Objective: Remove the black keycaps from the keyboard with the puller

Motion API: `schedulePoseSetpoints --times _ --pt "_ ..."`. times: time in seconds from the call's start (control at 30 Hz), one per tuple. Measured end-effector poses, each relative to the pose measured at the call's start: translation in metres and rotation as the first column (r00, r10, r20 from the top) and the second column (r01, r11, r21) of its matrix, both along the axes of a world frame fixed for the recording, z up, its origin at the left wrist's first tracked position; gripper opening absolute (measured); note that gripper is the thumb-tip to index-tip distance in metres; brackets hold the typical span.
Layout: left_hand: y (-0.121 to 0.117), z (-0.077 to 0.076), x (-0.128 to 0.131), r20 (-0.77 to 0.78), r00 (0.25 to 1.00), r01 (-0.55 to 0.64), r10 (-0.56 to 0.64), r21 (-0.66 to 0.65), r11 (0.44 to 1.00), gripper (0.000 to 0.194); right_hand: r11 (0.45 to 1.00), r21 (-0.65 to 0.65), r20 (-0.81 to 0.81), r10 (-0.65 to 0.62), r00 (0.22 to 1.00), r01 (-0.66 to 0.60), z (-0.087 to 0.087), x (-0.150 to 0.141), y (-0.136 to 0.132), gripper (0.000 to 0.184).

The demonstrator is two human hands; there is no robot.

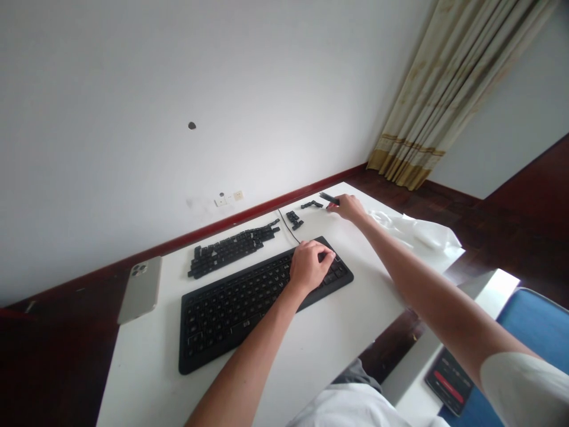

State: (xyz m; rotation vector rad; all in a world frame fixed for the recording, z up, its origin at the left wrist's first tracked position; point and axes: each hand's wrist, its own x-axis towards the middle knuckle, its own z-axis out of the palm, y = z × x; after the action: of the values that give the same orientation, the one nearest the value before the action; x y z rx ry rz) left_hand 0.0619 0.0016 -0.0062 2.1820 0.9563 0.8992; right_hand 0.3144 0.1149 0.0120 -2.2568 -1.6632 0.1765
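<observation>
So, the black keyboard (231,308) sits under the left hand (310,264), which is curled over its right end; can't tell if those fingers pinch anything. The right hand (349,208), off beyond the keyboard's far right corner, pinches a slim dark tool (329,198). Board's mostly bare key sockets, with loose black keycaps (231,250) grouped behind. White plastic bag (429,235) looks crumpled, contents unclear.

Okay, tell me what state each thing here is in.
Small black plastic keycaps: loose, grouped.
Long black plastic keyboard: many keycaps missing.
Slim black object: held in right hand.
Silver rectangular phone: camera side up.
Black rectangular phone: screen lit.
White plastic bag: crumpled.
Beige fabric curtain: gathered.
</observation>
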Motion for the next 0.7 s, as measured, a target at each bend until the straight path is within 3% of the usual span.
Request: schedulePoseSetpoints --times 0.17,0.27,0.43,0.57,0.7 --pt "0.0 0.001 0.0 -0.006 1.0 0.004 -0.004 0.003 1.0 0.018 0.998 0.037 -0.015 0.055 0.998 -0.054 0.003 -0.004 0.001 0.027" --pt "0.001 0.001 -0.001 -0.009 1.0 -0.002 0.002 0.004 1.0 0.019 0.994 0.09 -0.019 0.064 0.998 -0.062 0.009 -0.005 -0.013 0.033" --pt "0.001 0.001 -0.001 0.004 1.0 -0.009 0.009 0.018 1.0 0.022 0.984 0.131 0.039 0.118 0.992 -0.122 0.007 -0.004 -0.077 0.035" --pt "0.0 0.003 0.0 0.002 1.0 -0.019 0.019 -0.001 1.0 0.022 0.981 0.128 0.085 0.137 0.987 -0.147 -0.015 -0.001 -0.137 0.035" --pt "-0.002 0.003 0.001 -0.022 1.0 -0.003 0.004 0.027 1.0 0.021 0.972 0.165 0.11 0.149 0.983 -0.166 -0.033 0.001 -0.17 0.033"
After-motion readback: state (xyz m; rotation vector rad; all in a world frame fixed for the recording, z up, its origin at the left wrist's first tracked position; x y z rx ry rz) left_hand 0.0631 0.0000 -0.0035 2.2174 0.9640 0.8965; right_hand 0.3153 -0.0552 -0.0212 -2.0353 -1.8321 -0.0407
